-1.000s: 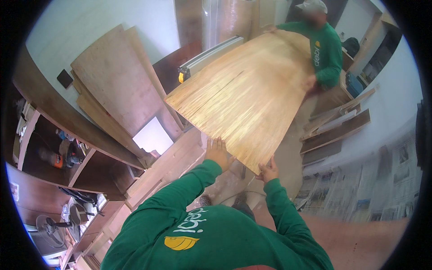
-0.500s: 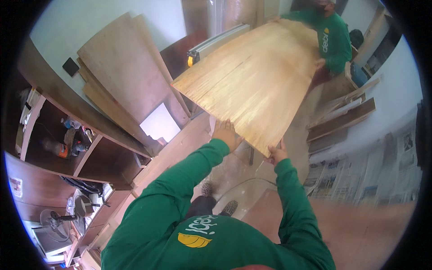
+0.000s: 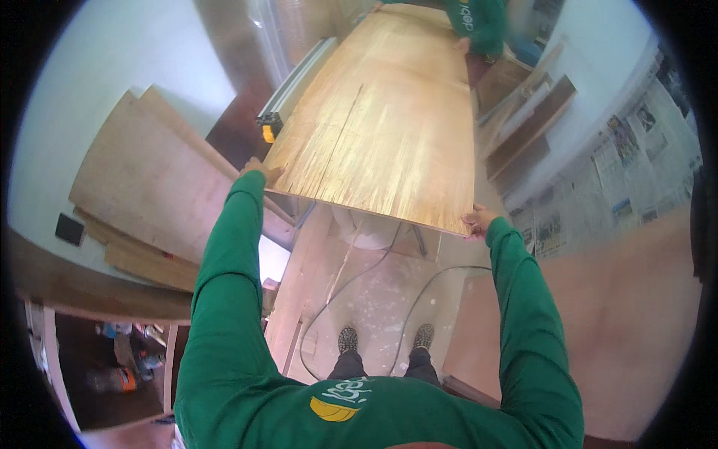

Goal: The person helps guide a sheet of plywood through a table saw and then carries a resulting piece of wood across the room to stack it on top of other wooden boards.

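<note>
A large light-coloured plywood sheet (image 3: 396, 127) stretches away from me, with a long dark crack-like line in its grain. My left hand (image 3: 263, 171) is closed on its near left corner, the fingers partly over the top face. At the near right corner my right hand (image 3: 481, 219) grips the edge, thumb and fingers around it. Across the far end stands a co-worker in a green top (image 3: 479, 22), whose hand (image 3: 462, 45) touches the sheet's right edge. What supports the sheet underneath is mostly hidden.
Along the sheet's left side runs a metal rail (image 3: 303, 75) with a yellow end piece. Wooden panels (image 3: 142, 172) lean on the left wall; boards (image 3: 531, 127) stand at the right. A cable (image 3: 321, 318) crosses the floor near my feet. Shelves (image 3: 112, 374) hold bottles at lower left.
My left hand has moved left along the near edge to the corner. The sheet's near end has turned squarely toward me, and my view has swung right.
</note>
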`<control>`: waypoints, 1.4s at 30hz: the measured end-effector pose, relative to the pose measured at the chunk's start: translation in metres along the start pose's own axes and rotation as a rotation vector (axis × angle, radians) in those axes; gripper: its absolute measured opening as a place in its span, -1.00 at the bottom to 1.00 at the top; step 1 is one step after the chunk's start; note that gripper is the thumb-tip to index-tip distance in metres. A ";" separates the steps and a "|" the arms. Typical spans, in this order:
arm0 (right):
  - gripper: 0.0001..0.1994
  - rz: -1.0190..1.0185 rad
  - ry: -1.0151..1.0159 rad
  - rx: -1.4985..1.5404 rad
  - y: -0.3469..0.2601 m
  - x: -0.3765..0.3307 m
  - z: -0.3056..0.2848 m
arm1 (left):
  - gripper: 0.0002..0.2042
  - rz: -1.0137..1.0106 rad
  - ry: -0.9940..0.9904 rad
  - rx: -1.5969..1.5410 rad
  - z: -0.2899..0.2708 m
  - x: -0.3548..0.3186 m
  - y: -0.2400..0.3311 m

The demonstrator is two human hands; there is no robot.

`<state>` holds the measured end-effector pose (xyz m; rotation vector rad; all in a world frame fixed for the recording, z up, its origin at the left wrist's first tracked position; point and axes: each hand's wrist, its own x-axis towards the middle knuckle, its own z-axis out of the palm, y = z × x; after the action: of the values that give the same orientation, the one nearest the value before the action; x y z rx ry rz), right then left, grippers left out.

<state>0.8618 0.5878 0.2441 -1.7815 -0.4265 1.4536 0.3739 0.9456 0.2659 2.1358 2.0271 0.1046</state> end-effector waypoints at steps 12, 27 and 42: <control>-0.39 -0.351 0.245 0.299 0.029 0.015 0.048 | -0.17 0.171 -0.580 -1.012 0.022 0.020 -0.037; -0.33 -0.376 0.213 0.318 0.031 -0.031 0.060 | -0.18 0.185 -0.348 -0.917 0.016 -0.032 -0.068; -0.31 -0.304 0.085 0.346 0.016 -0.049 0.045 | -0.17 0.061 -0.353 -0.970 -0.015 -0.097 -0.065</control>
<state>0.8026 0.5601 0.2637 -1.4268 -0.3587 1.1557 0.3016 0.8535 0.2757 1.4489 1.2905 0.5461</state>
